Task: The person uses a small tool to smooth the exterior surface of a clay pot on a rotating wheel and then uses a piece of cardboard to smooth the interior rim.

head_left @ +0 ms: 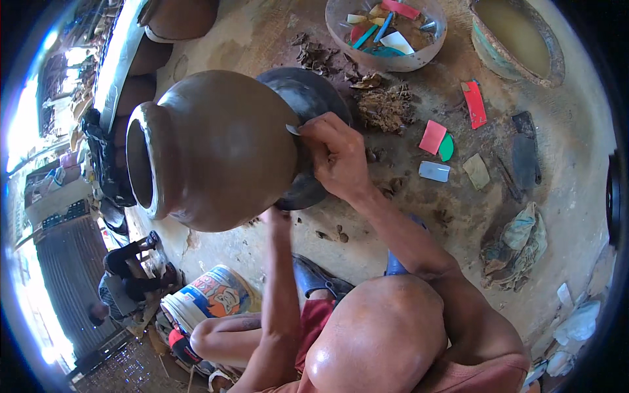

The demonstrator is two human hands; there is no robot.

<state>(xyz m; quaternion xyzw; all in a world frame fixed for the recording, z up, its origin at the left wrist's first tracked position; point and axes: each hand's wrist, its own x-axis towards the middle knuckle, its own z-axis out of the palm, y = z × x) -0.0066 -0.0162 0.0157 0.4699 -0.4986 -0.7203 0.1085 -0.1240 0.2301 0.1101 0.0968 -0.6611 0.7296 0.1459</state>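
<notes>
A large brown clay pot (226, 150) with a thick rolled rim stands on a dark round turntable (304, 98); its mouth faces the left of the picture. My right hand (341, 154) is closed in a pinch on a small thin pale scraper (293, 130), whose edge lies at the pot's lower wall close to the turntable. Down by the near side of the turntable is my left hand (275, 216). It is smeared by motion, and its fingers are mostly hidden behind the pot and turntable.
A clear bowl (334, 29) of coloured scraps and a basin (485, 49) of murky water stand at the far side. Red pieces (474, 105), a green piece (446, 148) and a rag (517, 245) lie rightward. A bucket (239, 285) stands near left; another person (121, 288) sits beyond.
</notes>
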